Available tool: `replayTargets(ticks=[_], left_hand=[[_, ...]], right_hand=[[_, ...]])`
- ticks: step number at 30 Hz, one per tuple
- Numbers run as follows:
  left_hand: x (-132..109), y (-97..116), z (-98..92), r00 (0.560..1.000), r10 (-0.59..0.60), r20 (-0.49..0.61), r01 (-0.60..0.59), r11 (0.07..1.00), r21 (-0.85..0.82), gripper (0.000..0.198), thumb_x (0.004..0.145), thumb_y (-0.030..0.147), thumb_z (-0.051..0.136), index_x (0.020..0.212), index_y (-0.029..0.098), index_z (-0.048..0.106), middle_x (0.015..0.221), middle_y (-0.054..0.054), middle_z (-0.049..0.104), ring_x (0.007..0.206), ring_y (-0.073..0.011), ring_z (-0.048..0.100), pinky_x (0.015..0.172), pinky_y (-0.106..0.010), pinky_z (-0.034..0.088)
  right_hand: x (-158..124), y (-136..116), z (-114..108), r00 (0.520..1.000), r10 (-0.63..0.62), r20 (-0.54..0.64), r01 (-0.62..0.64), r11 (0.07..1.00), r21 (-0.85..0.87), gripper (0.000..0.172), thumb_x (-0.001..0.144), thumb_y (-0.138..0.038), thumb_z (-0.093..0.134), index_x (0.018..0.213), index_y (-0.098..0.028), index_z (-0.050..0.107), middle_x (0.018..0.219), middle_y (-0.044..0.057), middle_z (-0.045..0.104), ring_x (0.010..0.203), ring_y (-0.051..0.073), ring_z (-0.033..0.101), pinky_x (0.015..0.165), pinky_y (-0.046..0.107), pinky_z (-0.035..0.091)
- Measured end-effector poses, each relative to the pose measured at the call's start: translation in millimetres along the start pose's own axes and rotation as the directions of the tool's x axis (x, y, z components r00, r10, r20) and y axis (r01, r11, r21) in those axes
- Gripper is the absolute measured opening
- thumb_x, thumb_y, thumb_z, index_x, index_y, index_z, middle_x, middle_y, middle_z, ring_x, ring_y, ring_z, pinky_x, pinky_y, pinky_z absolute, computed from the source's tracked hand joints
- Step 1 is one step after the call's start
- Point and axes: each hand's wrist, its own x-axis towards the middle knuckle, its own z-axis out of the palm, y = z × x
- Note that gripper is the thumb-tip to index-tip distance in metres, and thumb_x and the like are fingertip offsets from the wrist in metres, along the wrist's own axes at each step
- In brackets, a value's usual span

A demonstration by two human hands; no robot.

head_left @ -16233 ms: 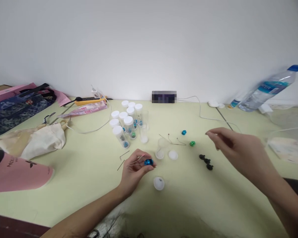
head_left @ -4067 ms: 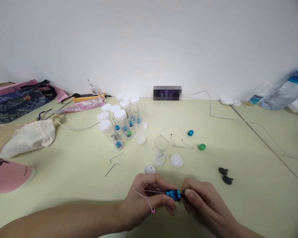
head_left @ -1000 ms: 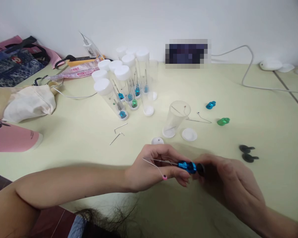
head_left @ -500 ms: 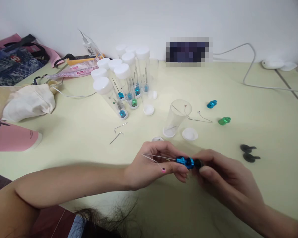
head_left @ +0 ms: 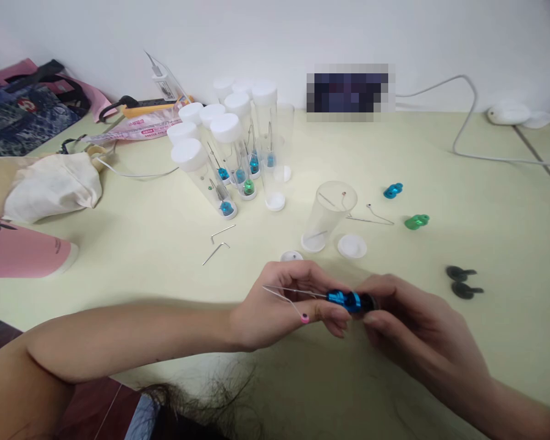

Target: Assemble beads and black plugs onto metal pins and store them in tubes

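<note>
Between thumb and fingers, my left hand [head_left: 297, 305] pinches a shiny blue metal fitting [head_left: 352, 300]. A thin bent wire [head_left: 282, 292] runs from its left end back over the hand and ends in a pink bead [head_left: 305, 318]. On the fitting's right end sits a black screw knob [head_left: 369, 302], gripped by the fingertips of my right hand [head_left: 417, 330]; they partly hide it. Just beyond the hands stands an uncapped clear tube [head_left: 323, 220] with wires in it, and a white cap [head_left: 352, 246] lies beside it.
Several capped clear tubes [head_left: 189, 160] stand at the back left. Two hex keys [head_left: 217, 252] lie nearer. On the right are a blue fitting [head_left: 393, 190], a green fitting [head_left: 417, 221], a loose wire [head_left: 371, 220] and black thumb screws [head_left: 462, 289]. A pink bottle [head_left: 22, 249] lies left.
Both hands stay nearly in place around the blue fitting. The right thumb has shifted slightly left at the black knob, and the view has moved a little.
</note>
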Motion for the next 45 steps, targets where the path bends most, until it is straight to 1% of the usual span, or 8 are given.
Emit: replayTargets(ticks=[3, 7, 12, 17, 20, 22, 28, 45], left_hand=[[-0.2, -0.1, -0.7, 1.000, 0.013, -0.017, -0.012, 1.000, 0.016, 0.017, 0.069, 0.008, 0.076, 0.084, 0.009, 0.069, 0.068, -0.003, 0.072, 0.061, -0.0129, 0.069, 0.067, -0.027, 0.059], [-0.7, -0.6, -0.3, 1.000, -0.025, 0.005, 0.025, 1.000, 0.017, 0.021, 0.067, 0.011, 0.079, 0.085, 0.010, 0.069, 0.067, -0.003, 0.072, 0.062, -0.0155, 0.070, 0.067, -0.030, 0.059], [0.1, -0.3, 0.2, 0.999, 0.003, -0.035, -0.001, 0.999, 0.044, 0.020, 0.067, 0.010, 0.078, 0.085, 0.010, 0.069, 0.067, -0.003, 0.071, 0.060, -0.0143, 0.069, 0.067, -0.029, 0.060], [-0.1, -0.1, 0.6, 1.000, -0.022, 0.006, 0.022, 1.000, 0.010, 0.020, 0.068, 0.009, 0.077, 0.085, 0.009, 0.069, 0.067, -0.003, 0.071, 0.062, -0.0139, 0.069, 0.066, -0.027, 0.059], [0.2, -0.2, 0.5, 1.000, -0.008, -0.021, 0.009, 1.000, 0.022, 0.020, 0.067, 0.010, 0.078, 0.085, 0.010, 0.069, 0.067, -0.003, 0.071, 0.061, -0.0139, 0.069, 0.067, -0.028, 0.059], [0.2, -0.4, 0.2, 1.000, -0.005, -0.024, 0.006, 1.000, 0.028, 0.021, 0.067, 0.011, 0.079, 0.085, 0.010, 0.069, 0.066, -0.003, 0.071, 0.060, -0.0140, 0.068, 0.066, -0.029, 0.059], [-1.3, -1.3, 0.0, 0.998, -0.058, -0.002, 0.058, 0.998, 0.019, 0.023, 0.065, 0.013, 0.080, 0.086, 0.010, 0.070, 0.068, -0.004, 0.071, 0.064, -0.0161, 0.069, 0.065, -0.029, 0.058], [0.7, 0.2, 0.0, 0.999, -0.036, 0.003, 0.037, 0.999, -0.027, 0.020, 0.067, 0.007, 0.078, 0.086, 0.008, 0.070, 0.065, -0.003, 0.071, 0.061, -0.0126, 0.068, 0.064, -0.024, 0.058]], right_hand=[[0.6, 0.9, 0.7, 0.998, 0.025, -0.064, -0.024, 1.000, 0.015, 0.017, 0.089, -0.038, 0.059, 0.100, -0.024, 0.061, 0.070, 0.001, 0.062, 0.056, 0.015, 0.056, 0.046, 0.023, 0.040], [0.7, 0.2, -0.3, 1.000, -0.024, 0.012, 0.024, 1.000, 0.009, 0.027, 0.092, -0.043, 0.052, 0.079, -0.022, 0.063, 0.057, -0.001, 0.054, 0.050, 0.013, 0.050, 0.045, 0.024, 0.038], [0.9, 0.0, 0.3, 0.998, 0.002, -0.056, 0.001, 0.998, 0.062, 0.015, 0.088, -0.035, 0.062, 0.099, -0.024, 0.062, 0.077, 0.003, 0.065, 0.064, 0.016, 0.061, 0.049, 0.023, 0.042], [1.6, 0.9, 0.8, 1.000, -0.029, 0.002, 0.029, 0.999, 0.046, 0.021, 0.090, -0.040, 0.057, 0.080, -0.022, 0.063, 0.060, -0.001, 0.057, 0.050, 0.012, 0.051, 0.046, 0.022, 0.039], [0.9, 0.0, 1.6, 0.998, -0.015, -0.059, 0.021, 0.996, 0.088, 0.012, 0.089, -0.034, 0.060, 0.095, -0.024, 0.063, 0.072, 0.001, 0.063, 0.055, 0.013, 0.056, 0.048, 0.022, 0.043], [0.4, -0.6, 1.4, 0.998, 0.003, -0.069, 0.004, 0.996, 0.091, 0.014, 0.088, -0.036, 0.061, 0.096, -0.024, 0.062, 0.072, 0.001, 0.062, 0.055, 0.014, 0.056, 0.048, 0.023, 0.043], [1.0, 1.5, -1.7, 0.999, -0.019, 0.049, 0.018, 1.000, 0.024, 0.041, 0.092, -0.054, 0.047, 0.071, -0.020, 0.058, 0.056, -0.002, 0.051, 0.049, 0.012, 0.045, 0.045, 0.023, 0.034], [2.4, 1.9, -1.9, 0.998, 0.003, 0.058, -0.004, 1.000, 0.030, 0.029, 0.093, -0.047, 0.050, 0.082, -0.022, 0.060, 0.060, -0.003, 0.051, 0.052, 0.012, 0.046, 0.048, 0.023, 0.034]])
